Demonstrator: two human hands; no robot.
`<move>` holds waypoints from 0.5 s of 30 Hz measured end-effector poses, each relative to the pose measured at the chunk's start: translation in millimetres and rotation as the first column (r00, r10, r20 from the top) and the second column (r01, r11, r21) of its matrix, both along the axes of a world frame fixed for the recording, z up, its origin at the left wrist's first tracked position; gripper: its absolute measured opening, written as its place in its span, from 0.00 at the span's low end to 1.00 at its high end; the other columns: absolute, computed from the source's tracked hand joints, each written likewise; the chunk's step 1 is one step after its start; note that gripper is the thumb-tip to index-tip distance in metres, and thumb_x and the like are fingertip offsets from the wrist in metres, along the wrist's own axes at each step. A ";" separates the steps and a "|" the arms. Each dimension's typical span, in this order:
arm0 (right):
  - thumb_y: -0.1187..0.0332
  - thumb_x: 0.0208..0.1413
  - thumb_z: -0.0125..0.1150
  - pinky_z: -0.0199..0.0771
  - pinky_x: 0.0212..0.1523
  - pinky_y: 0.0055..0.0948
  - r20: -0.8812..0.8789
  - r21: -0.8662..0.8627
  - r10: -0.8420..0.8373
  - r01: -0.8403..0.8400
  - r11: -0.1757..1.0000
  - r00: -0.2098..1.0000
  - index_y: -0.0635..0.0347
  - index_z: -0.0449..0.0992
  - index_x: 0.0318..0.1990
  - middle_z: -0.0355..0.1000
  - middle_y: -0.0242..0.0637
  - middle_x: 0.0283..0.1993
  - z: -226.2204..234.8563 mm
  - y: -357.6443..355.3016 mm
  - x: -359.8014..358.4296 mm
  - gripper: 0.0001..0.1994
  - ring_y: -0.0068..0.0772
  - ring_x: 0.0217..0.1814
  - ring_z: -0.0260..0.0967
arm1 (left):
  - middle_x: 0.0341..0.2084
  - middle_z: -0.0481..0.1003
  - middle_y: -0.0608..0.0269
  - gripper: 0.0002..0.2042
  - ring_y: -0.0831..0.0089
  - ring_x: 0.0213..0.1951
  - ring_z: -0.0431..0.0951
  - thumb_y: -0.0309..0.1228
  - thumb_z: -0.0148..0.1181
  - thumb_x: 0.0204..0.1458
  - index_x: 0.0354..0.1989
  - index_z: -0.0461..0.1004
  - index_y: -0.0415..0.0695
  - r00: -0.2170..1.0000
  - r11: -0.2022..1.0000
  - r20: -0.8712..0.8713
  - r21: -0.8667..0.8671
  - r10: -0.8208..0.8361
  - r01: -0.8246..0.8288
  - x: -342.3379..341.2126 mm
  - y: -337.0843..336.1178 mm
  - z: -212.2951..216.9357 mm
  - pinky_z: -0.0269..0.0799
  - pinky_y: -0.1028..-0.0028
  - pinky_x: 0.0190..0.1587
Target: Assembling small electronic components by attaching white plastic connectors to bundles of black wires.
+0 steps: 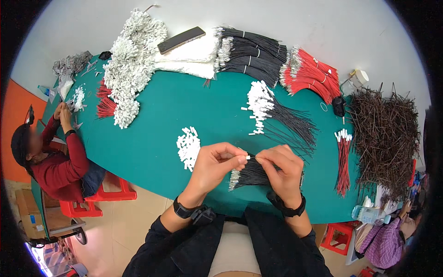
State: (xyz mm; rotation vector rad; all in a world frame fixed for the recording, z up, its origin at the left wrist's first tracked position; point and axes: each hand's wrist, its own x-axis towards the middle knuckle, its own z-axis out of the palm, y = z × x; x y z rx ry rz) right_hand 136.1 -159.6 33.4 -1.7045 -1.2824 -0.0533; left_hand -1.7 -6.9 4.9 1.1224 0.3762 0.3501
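Observation:
Over the near edge of the green table, my left hand [213,166] pinches a small white plastic connector housing [248,157] between thumb and fingertips. Close against it, my right hand [282,171] grips a thin black wire, mostly hidden by the fingers, whose end meets the housing; how deep it sits I cannot tell. Beneath both hands lies a bundle of black wires [251,178] with metal-tipped ends toward the left. Left of my hands is a loose pile of white housings [188,148]. Beyond them, black wires [293,119] fan out from white housings [260,99].
Along the back lie a heap of white-ended wires [134,60], a dark phone [181,39] on white bags [189,62], tied black bundles [254,53] and red bundles [311,76]. Brown wires [385,138] heap at right. A co-worker [60,161] sits at left.

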 end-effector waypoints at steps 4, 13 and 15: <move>0.78 0.47 0.72 0.69 0.35 0.32 -0.004 0.006 0.014 -0.014 1.000 1.000 0.60 0.82 0.35 0.78 0.35 0.30 -2.3 0.8 -0.8 0.07 0.36 0.31 0.75 | 0.30 0.83 0.58 0.05 0.76 0.32 0.82 0.21 0.67 0.57 0.40 0.81 0.34 0.999 0.999 -0.007 0.010 0.031 -0.031 1.8 -2.9 3.3 0.79 0.77 0.39; 0.77 0.48 0.72 0.69 0.36 0.34 0.035 -0.018 0.022 -0.021 1.000 0.999 0.60 0.82 0.35 0.78 0.36 0.31 -1.6 1.3 -0.2 0.06 0.38 0.31 0.75 | 0.30 0.83 0.60 0.06 0.76 0.33 0.82 0.21 0.66 0.58 0.42 0.81 0.34 0.999 0.999 -0.028 0.033 -0.014 0.015 0.2 0.5 -2.1 0.79 0.77 0.40; 0.76 0.49 0.71 0.69 0.37 0.34 0.053 -0.044 0.028 -0.026 0.999 0.998 0.60 0.82 0.36 0.78 0.36 0.32 -4.1 3.0 9.7 0.07 0.39 0.33 0.75 | 0.31 0.83 0.60 0.05 0.75 0.35 0.82 0.22 0.67 0.58 0.41 0.81 0.35 0.995 0.986 -0.075 0.161 0.061 -0.048 5.5 11.0 4.9 0.78 0.76 0.40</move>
